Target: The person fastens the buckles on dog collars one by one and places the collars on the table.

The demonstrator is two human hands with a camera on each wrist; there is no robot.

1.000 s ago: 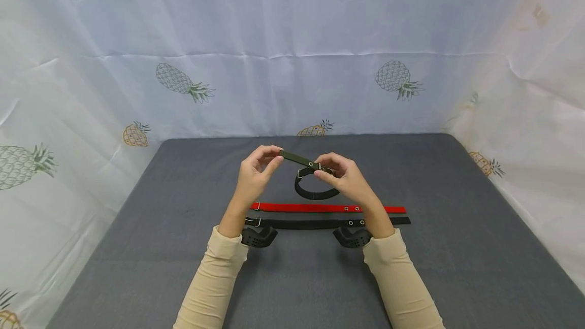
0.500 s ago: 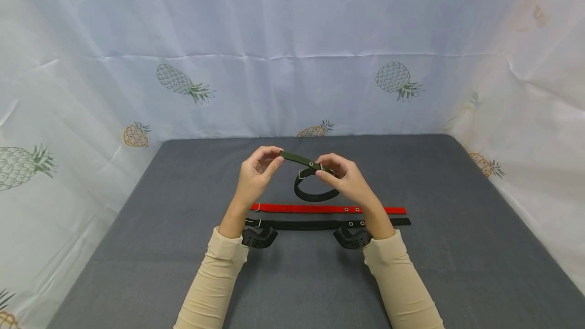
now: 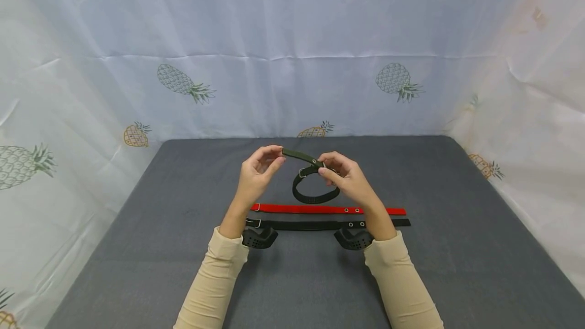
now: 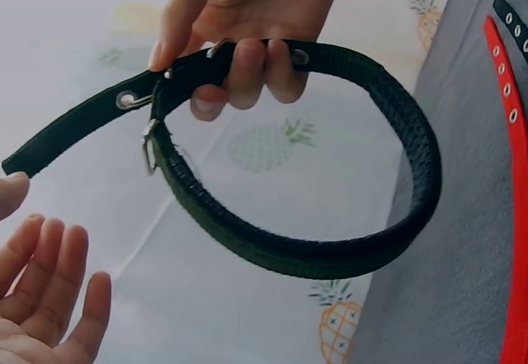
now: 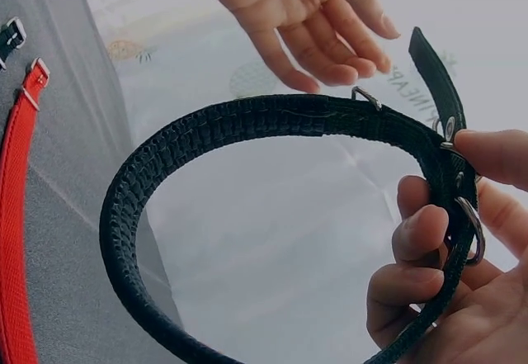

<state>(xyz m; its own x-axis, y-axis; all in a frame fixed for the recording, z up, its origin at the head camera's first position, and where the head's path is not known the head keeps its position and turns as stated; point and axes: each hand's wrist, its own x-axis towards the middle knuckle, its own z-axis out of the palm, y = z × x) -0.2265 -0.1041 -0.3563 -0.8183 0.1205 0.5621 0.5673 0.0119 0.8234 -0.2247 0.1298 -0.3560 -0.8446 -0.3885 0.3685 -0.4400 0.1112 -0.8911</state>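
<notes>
A dark green dog collar, with a black padded inner side, hangs above the table as a buckled loop. My right hand holds it at the buckle, with several fingers curled through the loop and the thumb against the strap. The collar's free tail sticks out to the left past an eyelet and the metal fittings. At its tip is my left hand; the thumb lies right at the strap end and the other fingers are spread below, apart from it. In the right wrist view the left fingertips stand just beside the tail's tip.
On the grey table lie a red collar and a black collar, stretched out parallel, nearer my body than the held one. Black wrist mounts sit under both wrists. White pineapple-print cloth walls the back and sides.
The right hand has shifted slightly right, and the tail's tip has edged right with it. The hanging loop has swung a little left and down. The left hand has barely moved.
</notes>
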